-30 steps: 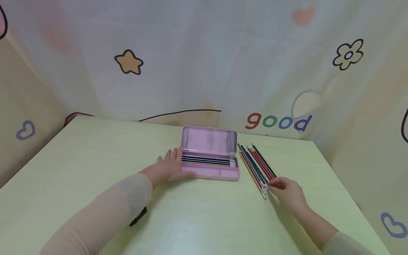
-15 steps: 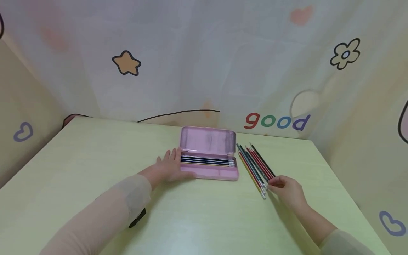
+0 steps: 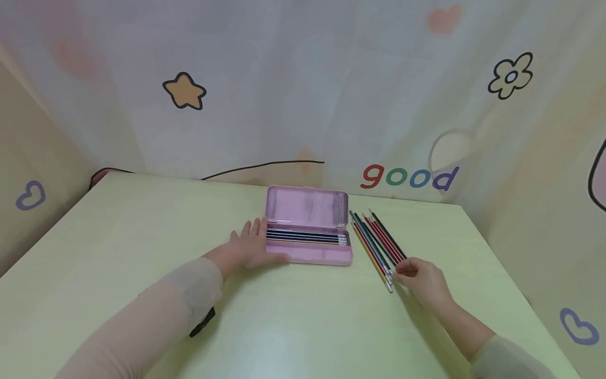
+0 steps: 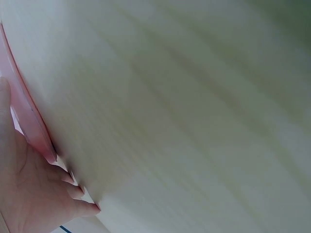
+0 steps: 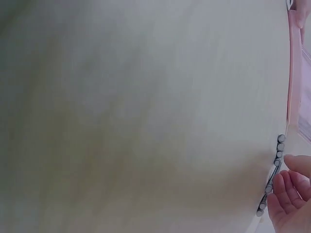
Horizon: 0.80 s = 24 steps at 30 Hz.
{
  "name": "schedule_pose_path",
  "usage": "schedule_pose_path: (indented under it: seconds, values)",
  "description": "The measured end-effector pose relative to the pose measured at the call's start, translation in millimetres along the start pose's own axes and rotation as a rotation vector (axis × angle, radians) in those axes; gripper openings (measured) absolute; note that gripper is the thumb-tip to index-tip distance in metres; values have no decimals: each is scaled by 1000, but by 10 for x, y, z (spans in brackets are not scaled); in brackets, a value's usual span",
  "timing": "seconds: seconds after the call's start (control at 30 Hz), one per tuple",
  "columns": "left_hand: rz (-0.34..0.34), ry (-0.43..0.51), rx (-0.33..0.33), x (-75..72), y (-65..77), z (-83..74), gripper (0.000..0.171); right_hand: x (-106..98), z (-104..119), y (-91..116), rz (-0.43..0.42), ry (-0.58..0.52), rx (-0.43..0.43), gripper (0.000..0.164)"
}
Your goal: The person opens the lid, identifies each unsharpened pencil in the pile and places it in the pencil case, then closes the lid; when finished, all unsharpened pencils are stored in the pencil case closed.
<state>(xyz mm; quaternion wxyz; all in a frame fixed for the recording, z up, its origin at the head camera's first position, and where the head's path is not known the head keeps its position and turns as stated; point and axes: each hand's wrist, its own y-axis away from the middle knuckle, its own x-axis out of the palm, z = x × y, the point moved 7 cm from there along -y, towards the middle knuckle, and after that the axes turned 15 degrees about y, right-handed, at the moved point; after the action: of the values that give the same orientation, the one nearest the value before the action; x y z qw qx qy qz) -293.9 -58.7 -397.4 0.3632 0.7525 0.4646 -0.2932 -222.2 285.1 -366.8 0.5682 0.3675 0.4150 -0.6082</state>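
Note:
A pink pencil case (image 3: 338, 255) lies with its lid raised near the table's far edge, and several dark striped pencils (image 3: 303, 237) lie side by side in it. My left hand (image 3: 251, 250) rests against the case's left end with spread fingers, its thumb along the front edge. Right of the case, several loose pencils (image 3: 368, 242) in yellow, red, green and black lie in a slanted bundle. My right hand (image 3: 424, 281) has its bent thumb and fingers at the near ends of the red and black ones, pinching there. In the right wrist view, pencil ends (image 5: 268, 189) line up beside the fingers.
The pale table (image 3: 293, 326) stretches around the case and toward me. A printed cloth (image 3: 265, 95) hangs behind the table's far edge and along both sides.
Both hands keep almost the same place, the left at the case and the right at the pencil ends. The whole head view shifts slightly.

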Motion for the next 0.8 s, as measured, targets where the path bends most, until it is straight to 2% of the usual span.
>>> schedule_pose_path:
  seconds: [0.13, 0.27, 0.57, 0.8]
  values:
    - [2, 5, -14, -12, -6, 31, 118, 6, 80, -14, 8, 21, -36, 16]
    - [8, 1, -15, -3, -9, 43, 118, 27, 102, -16, 20, 49, -29, 15]
    - [1, -8, -8, -6, -21, 20, 118, 5, 75, -49, 27, 202, -36, 7]
    - [6, 4, -12, 9, -18, 1, 116, -181, -74, -74, -42, 126, 2, 7]
